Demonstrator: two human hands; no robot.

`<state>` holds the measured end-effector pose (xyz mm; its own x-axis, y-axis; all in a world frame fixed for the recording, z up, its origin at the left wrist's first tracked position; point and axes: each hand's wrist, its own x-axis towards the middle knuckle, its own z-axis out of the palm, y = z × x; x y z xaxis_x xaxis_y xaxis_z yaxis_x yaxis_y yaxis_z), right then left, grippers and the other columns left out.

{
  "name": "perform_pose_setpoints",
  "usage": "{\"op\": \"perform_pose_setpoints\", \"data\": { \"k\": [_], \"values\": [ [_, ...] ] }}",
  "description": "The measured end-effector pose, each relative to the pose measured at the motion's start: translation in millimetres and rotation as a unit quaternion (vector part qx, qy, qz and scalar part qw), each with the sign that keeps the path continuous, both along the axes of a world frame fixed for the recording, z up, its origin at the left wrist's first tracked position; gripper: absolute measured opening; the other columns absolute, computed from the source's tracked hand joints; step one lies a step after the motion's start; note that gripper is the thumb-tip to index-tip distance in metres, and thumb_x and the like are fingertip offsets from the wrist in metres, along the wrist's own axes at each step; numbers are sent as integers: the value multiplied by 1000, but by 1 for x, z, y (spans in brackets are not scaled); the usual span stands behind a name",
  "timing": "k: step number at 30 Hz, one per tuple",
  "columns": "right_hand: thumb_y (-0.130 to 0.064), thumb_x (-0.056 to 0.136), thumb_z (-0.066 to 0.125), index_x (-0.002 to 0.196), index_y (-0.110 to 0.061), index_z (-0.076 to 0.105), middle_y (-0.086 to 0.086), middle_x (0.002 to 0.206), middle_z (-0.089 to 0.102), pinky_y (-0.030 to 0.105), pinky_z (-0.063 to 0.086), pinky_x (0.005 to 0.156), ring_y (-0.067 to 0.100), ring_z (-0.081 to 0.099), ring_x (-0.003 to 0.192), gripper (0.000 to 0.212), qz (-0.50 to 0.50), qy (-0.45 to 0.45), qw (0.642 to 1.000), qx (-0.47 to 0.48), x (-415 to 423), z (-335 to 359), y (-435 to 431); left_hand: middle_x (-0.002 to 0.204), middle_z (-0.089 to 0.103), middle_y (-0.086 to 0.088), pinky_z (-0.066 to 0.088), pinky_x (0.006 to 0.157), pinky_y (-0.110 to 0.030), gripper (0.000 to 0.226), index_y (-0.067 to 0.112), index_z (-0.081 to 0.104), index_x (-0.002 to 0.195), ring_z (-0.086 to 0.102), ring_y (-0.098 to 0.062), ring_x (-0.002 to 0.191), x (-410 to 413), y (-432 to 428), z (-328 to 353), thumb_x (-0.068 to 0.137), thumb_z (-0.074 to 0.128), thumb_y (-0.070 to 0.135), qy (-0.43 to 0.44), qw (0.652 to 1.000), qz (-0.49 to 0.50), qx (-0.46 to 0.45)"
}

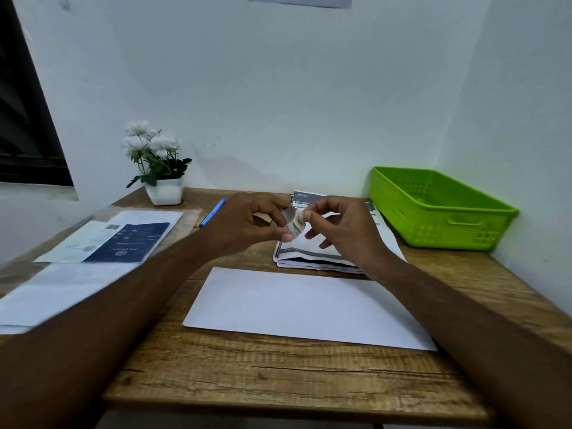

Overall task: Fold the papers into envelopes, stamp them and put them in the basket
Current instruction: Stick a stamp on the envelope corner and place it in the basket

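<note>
Hands: left hand (247,224) and right hand (334,226) raised together over the desk (278,376), each grip pinched shut on one small stamp (294,226), likely peeling it.
Envelope (306,308): flat below, ready for stamping.
Basket (433,209): far right, nothing visible inside.
Papers (312,258): stacked behind the hands.

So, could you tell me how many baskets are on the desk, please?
1: the green basket sits at the desk's far right corner, against the wall; none other shows.
</note>
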<state>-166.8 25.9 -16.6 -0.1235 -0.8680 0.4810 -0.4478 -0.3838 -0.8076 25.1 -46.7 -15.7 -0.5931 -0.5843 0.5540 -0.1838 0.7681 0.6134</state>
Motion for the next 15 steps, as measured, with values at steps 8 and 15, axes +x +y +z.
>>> {"op": "perform_pose_setpoints", "data": {
  "k": [8, 15],
  "values": [
    [-10, 87, 69, 78, -22, 69, -10, 70, 68, 28, 52, 47, 9, 69, 65, 15, 28, 8, 999, -40, 2, 6, 4, 86, 69, 26, 50, 69, -10, 11, 12, 74, 72, 63, 8, 95, 6, -11, -3, 68, 83, 15, 33, 998, 44, -3],
    [-4, 87, 69, 81, -15, 72, -2, 67, 73, 25, 54, 48, 16, 70, 58, 12, 50, -46, 997, -22, -2, 7, 6, 106, 67, 1, 45, 74, -14, 11, 8, 70, 75, 60, -10, 93, 30, -50, -13, 73, 80, 14, -110, 973, 177, -98]
  ]
}}
